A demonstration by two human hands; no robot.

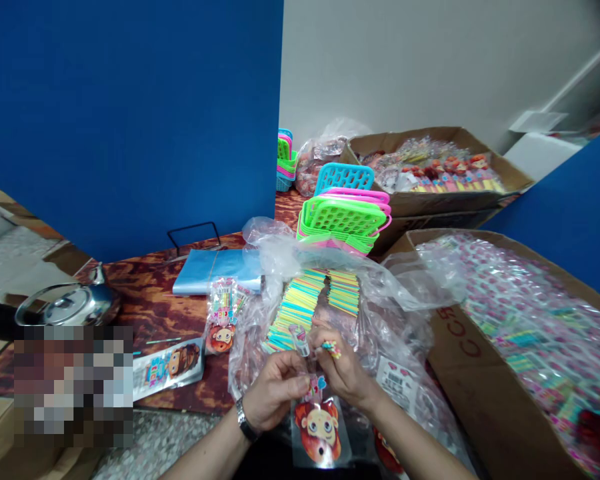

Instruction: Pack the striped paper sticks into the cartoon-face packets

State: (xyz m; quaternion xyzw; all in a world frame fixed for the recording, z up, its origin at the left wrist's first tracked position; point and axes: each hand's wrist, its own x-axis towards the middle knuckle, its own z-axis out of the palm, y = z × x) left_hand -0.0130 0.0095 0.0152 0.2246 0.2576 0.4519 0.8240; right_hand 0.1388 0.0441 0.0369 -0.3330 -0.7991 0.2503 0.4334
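Observation:
My left hand (279,390), with a metal watch at its wrist, pinches a printed clear pouch (321,433) near its upper part. The pouch shows a red-haired cartoon face and hangs toward me. My right hand (344,368) is closed around a small bundle of thin coloured sticks (332,348), their ends showing between the fingers, close to the pouch's top. Whether the sticks touch the pouch is hidden. Just beyond both hands, a heap of yellow, blue and green sticks (296,303) lies on a spread clear plastic bag (410,333). A second row of sticks (344,291) lies beside it.
Left on the table are a filled pouch (221,323), a flat pouch (169,365), a blue packet (220,270) and a metal kettle (83,303). Stacked plastic baskets (345,217) stand behind. Cardboard boxes of packed pouches, one near (460,373) and one far (430,203), flank the right.

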